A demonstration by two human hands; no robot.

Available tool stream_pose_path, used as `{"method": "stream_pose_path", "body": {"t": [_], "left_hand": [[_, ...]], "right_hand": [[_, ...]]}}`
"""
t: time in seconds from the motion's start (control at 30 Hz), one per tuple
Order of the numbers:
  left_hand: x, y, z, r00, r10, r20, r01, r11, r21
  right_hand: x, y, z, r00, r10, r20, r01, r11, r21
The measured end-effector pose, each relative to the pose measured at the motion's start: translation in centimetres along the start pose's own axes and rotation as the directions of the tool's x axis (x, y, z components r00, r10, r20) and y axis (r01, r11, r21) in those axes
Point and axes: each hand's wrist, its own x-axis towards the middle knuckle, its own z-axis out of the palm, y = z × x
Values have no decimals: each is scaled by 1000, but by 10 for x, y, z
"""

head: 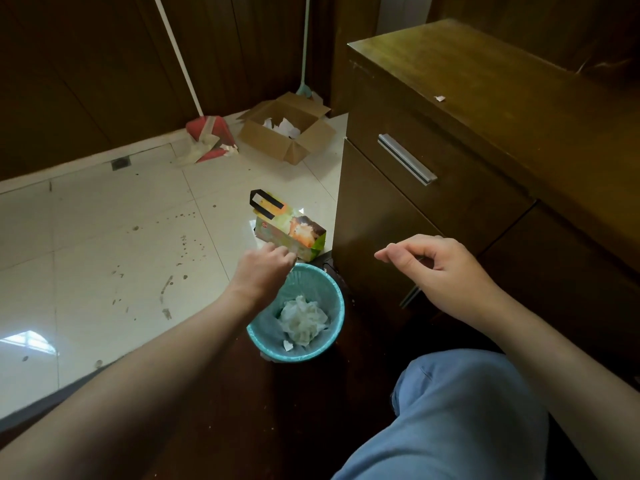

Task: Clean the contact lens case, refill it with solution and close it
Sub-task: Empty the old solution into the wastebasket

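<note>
No contact lens case or solution bottle shows in this view. My left hand (265, 270) hovers above the far rim of a small teal waste bin (334, 336) on the floor; its fingers point down and forward, and I see nothing held in them. Crumpled white tissue (303, 320) lies inside the bin. My right hand (434, 266) hangs in the air in front of the wooden cabinet, fingers loosely curled and holding nothing.
A dark wooden cabinet (485, 109) with a metal drawer handle (407, 159) stands on the right. A colourful paper bag (291, 230) sits behind the bin. Further back are an open cardboard box (263, 136), a red dustpan (207, 136) and a broom. My knee in blue trousers (467, 420) fills the lower right.
</note>
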Motion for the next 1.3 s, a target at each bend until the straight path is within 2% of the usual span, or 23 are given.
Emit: {"method": "stream_pose_path", "body": {"t": [0.13,0.2,0.23,0.3,0.37,0.43,0.53,0.67,0.8,0.97,1.1,1.3], "left_hand": [[4,-4,2,999,-39,-29,39,999,-3],[7,-7,3,1000,-20,18,22,995,-96],[8,-7,3,998,3,62,10,979,-204],[8,-5,-3,991,42,129,23,886,-463],[7,-3,-13,989,32,142,68,762,-644],[7,0,-25,993,19,117,78,638,-766],[8,6,-53,998,38,46,20,511,-859],[13,23,-107,996,29,-86,-90,403,-911],[26,61,-167,967,39,-251,-247,376,-893],[42,137,-234,876,175,-449,-482,292,-826],[55,217,-266,828,292,-478,-543,204,-815],[66,361,-305,738,510,-442,-551,76,-831]], "right_hand": [[-2,-1,-1,1000,2,-3,-2,1000,2],[-3,-3,-2,1000,7,3,-7,1000,7],[-4,-4,-2,1000,10,2,-10,1000,7],[-5,-7,-4,1000,11,-7,-11,1000,-1],[-7,-11,-6,1000,-2,-18,2,1000,-23],[-8,-16,-8,999,-27,-25,25,998,-58],[-11,-27,-13,998,-60,-24,58,995,-83],[-23,-48,-27,992,-109,-63,100,987,-128],[-48,-64,-58,977,-136,-162,117,986,-118],[-103,-64,-122,913,-156,-376,134,988,-82],[-165,-47,-175,841,-111,-530,64,992,-106],[-266,-9,-240,683,2,-730,-177,971,-162]]}}
